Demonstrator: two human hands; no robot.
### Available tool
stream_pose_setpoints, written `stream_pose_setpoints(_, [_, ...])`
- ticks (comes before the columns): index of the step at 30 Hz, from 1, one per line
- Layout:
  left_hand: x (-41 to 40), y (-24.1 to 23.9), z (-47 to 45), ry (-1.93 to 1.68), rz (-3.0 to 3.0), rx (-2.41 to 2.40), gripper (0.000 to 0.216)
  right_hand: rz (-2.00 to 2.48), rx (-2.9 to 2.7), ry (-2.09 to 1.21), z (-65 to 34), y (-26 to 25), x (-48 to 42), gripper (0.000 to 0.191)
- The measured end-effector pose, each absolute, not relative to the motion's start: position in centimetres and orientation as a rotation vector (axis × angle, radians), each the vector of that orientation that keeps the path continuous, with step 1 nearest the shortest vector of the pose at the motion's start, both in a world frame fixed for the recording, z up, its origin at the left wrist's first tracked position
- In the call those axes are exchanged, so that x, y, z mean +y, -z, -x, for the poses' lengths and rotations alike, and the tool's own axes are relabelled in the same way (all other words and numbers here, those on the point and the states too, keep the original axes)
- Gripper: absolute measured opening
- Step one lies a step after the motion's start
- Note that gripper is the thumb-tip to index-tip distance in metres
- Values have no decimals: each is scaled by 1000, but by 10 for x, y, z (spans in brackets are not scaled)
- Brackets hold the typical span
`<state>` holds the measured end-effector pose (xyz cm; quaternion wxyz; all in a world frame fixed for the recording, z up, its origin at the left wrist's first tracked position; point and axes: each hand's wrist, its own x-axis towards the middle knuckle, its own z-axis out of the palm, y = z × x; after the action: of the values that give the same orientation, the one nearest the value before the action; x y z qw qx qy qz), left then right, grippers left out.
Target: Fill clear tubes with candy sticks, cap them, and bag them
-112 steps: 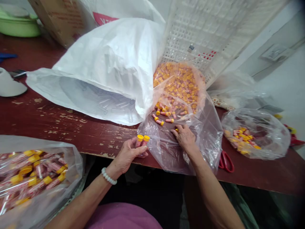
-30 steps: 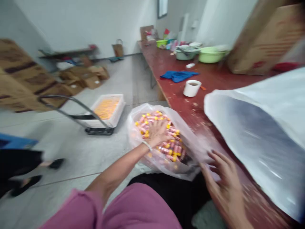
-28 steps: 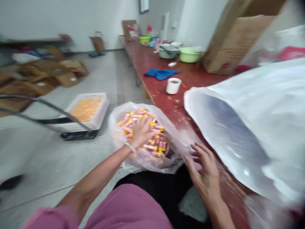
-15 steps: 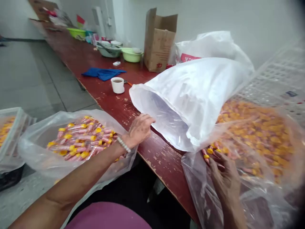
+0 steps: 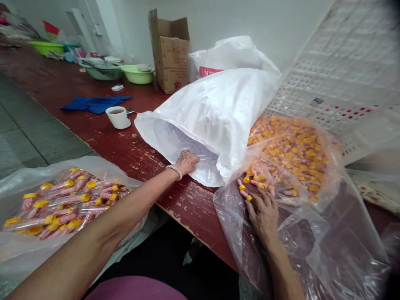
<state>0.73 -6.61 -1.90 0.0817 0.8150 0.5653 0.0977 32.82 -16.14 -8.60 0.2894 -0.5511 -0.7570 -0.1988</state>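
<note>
My left hand (image 5: 186, 161) reaches into the mouth of a big white sack (image 5: 218, 108) lying on the red table (image 5: 125, 150). Its fingers are curled on the clear lining, and what they hold is hidden. My right hand (image 5: 264, 210) lies inside a clear plastic bag (image 5: 328, 216). Its fingers are stretched out, with the tips touching small pink pieces with yellow caps (image 5: 287, 146) that are heaped in the bag. At my left knee an open clear bag holds pink tubes with yellow caps (image 5: 62, 200).
A white plastic crate (image 5: 343, 75) leans behind the heap. Further along the table stand a white cup (image 5: 118, 117), a blue cloth (image 5: 93, 103), a cardboard box (image 5: 170, 54) and green bowls (image 5: 137, 74). Grey floor lies to the left.
My view swung right from the floor side back to the table. My left hand left the bag of tubes and went into the sack's mouth. My right hand went into the clear bag.
</note>
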Motion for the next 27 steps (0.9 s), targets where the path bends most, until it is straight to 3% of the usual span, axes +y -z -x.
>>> stream_pose_setpoints(4, [-86, 13, -11, -423, -2401, 1656, 23, 1545, -1875, 399, -319, 72, -170, 25])
stream_pose_setpoints(10, [-152, -3, -24, -750, -2009, 1343, 18, 1373, -1758, -142, -279, 18, -202, 31])
stream_pose_setpoints(17, [-195, -8, -36, -645, -1867, 1096, 31, 1172, -2166, -249, -235, -8, -218, 37])
stream_pose_setpoints(20, [-200, -11, -39, -612, -1847, 1036, 21, 1117, -2142, -383, -233, -9, -218, 45])
stream_pose_setpoints(23, [-203, -11, -42, -573, -1754, 1090, 4, 1137, -1915, -350, -229, -7, -220, 42])
stream_pose_setpoints(27, [-209, -2, -49, -566, -1743, 1184, 11, 1097, -1977, -275, -214, 4, -226, 44])
